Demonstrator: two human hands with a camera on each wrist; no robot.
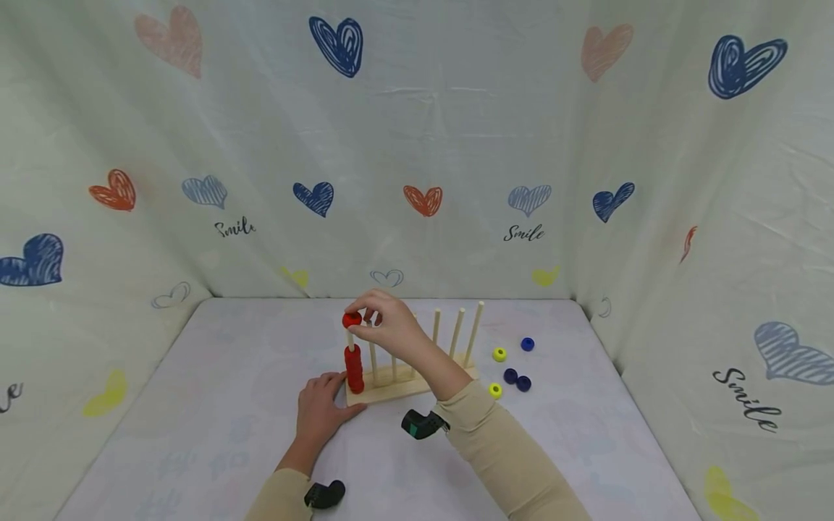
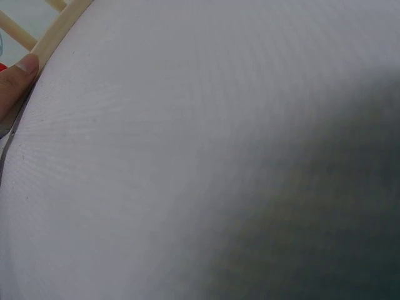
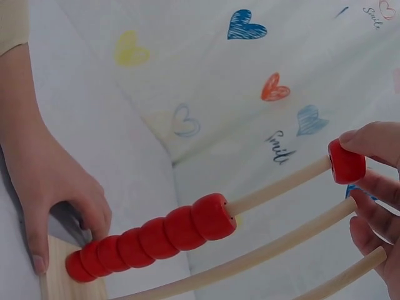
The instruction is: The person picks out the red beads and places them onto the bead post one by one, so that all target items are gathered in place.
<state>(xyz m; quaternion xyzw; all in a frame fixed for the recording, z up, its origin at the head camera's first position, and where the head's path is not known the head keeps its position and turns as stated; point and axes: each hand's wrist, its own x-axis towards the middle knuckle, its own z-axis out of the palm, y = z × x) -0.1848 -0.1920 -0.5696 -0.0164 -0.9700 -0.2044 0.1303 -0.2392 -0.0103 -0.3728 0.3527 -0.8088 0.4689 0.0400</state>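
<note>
A wooden peg stand point(image 1: 384, 395) with several upright pegs sits in the middle of the table. Several red beads point(image 3: 165, 237) are stacked on its leftmost peg, from the base up. At the top of that same peg, my right hand point(image 1: 396, 329) pinches another red bead point(image 3: 347, 164) between thumb and fingertips; the peg's tip meets the bead. My left hand point(image 1: 318, 411) grips the left end of the base, thumb along the front edge and fingers at the far side. In the left wrist view only the thumb point(image 2: 17, 78) shows against the base.
Right of the stand lie loose beads: a yellow bead point(image 1: 496, 357), a second yellow bead point(image 1: 491, 394), a blue bead point(image 1: 528, 344) and two dark blue beads point(image 1: 524, 385) side by side. Bare pegs point(image 1: 458, 333) rise close to the right forearm. A heart-printed curtain point(image 1: 417, 130) surrounds the table.
</note>
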